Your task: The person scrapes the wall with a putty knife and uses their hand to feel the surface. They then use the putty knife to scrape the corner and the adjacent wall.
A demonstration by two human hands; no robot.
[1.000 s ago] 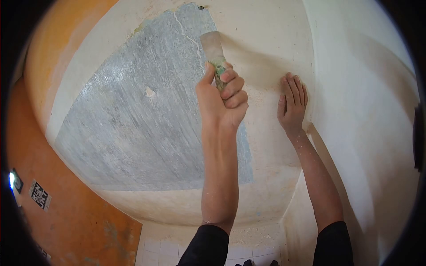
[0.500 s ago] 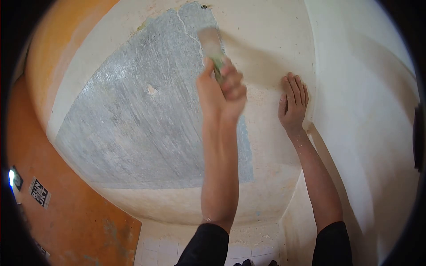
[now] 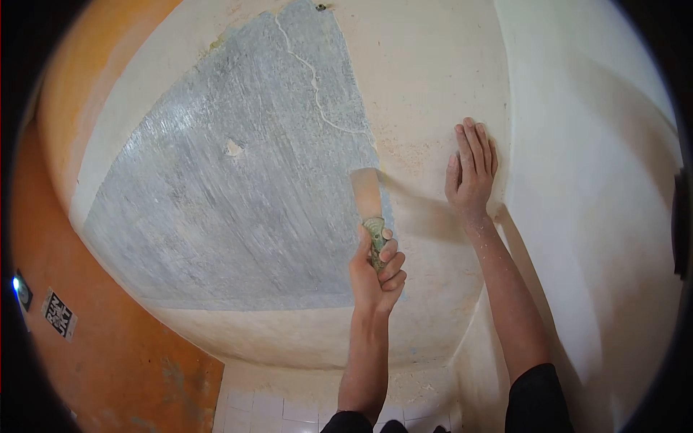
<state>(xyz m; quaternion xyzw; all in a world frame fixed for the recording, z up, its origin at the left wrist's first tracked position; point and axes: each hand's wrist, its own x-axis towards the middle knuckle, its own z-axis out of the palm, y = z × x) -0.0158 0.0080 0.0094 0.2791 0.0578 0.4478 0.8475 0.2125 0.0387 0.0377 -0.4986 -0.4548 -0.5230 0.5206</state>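
My left hand (image 3: 377,270) grips the green handle of a scraper (image 3: 367,195), its flat metal blade pointing up. The blade lies against the right edge of a grey patch (image 3: 238,195) on the cream wall (image 3: 426,65). A thin pale crack line (image 3: 316,86) runs down the upper part of the patch and ends above the blade. To the right, my right hand (image 3: 473,169) rests flat on the cream wall near the corner, fingers pointing up and holding nothing.
A white side wall (image 3: 577,180) stands at the right. On the orange surface (image 3: 108,303) at the lower left is a black and white sticker (image 3: 58,315). Pale floor tiles (image 3: 271,408) show at the bottom. A small dark fitting (image 3: 321,7) sits at the top.
My left hand has moved down with the scraper, from near the top of the grey patch to its lower right edge. My right hand stays flat on the wall.
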